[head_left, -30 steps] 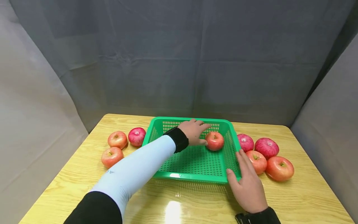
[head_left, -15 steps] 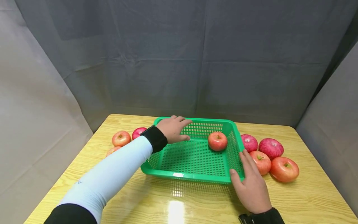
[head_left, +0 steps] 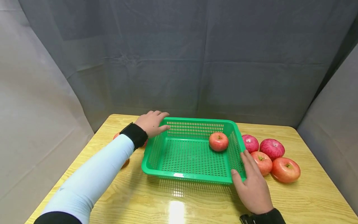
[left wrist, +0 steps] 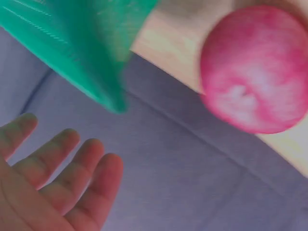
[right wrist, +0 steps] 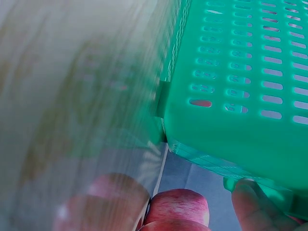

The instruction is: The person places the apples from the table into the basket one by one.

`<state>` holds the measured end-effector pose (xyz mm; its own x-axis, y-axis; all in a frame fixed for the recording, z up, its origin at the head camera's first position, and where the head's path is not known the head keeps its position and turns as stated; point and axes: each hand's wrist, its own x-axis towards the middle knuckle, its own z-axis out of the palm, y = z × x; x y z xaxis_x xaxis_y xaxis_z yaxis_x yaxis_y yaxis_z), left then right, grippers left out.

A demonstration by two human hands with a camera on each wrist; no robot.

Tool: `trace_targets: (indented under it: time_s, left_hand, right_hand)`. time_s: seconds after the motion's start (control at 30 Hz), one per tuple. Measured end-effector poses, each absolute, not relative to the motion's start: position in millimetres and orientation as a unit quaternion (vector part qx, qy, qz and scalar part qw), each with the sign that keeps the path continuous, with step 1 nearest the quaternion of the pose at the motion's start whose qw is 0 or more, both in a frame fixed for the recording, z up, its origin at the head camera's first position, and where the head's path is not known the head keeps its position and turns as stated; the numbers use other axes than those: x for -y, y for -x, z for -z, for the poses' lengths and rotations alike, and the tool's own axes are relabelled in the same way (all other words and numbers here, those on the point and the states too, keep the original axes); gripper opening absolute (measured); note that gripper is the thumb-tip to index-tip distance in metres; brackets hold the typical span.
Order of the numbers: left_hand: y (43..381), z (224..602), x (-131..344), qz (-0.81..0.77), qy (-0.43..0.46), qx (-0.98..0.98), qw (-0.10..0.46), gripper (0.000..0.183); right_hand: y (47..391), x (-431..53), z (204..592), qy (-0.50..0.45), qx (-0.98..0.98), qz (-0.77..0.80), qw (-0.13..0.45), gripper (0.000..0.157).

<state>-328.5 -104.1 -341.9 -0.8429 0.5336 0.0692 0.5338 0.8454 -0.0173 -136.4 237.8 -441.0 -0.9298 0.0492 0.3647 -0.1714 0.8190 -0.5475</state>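
Note:
A green plastic basket (head_left: pixel 193 178) stands mid-table with one red apple (head_left: pixel 218 142) inside, toward its right side. My left hand (head_left: pixel 152 123) hovers over the basket's back left corner, fingers spread and holding nothing. Below it, in the left wrist view, lies a deep pink apple (left wrist: pixel 255 72). My right hand (head_left: pixel 253 188) rests with fairly straight fingers along the basket's right wall, thumb at the front right corner. In the right wrist view a fingertip (right wrist: pixel 248 192) touches the basket's rim.
Right of the basket, two red apples (head_left: pixel 286 170) and two deep pink apples (head_left: pixel 272 148) sit close to my right hand. My left forearm mostly covers the fruit on the left side of the wooden table (head_left: pixel 316 199). A grey cloth (head_left: pixel 179 62) hangs behind.
My left hand has moved left from beside the apple in the basket to the back left corner. My right hand stays at the basket's right side.

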Motion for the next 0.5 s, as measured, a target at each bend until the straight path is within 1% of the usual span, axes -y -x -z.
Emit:
trace_targets:
  time_s: [0.13,0.37,0.5]
  left_hand:
    - [334.6,352.2,122.2,0.022,0.257,0.966,0.02,0.059]
    - [344.8,367.3,144.8,0.023,0.221,0.975,0.013,0.048]
    - [348.3,377.6,154.6,0.014,0.215,0.976,0.012,0.048]
  right_hand:
    - [136.1,-237.3,441.4,-0.033,0.936,-0.298,0.185,0.065]
    - [136.8,-238.3,442.9,-0.034,0.935,-0.295,0.194,0.065]
    - [137.5,-239.5,443.1,-0.036,0.934,-0.295,0.197,0.065]
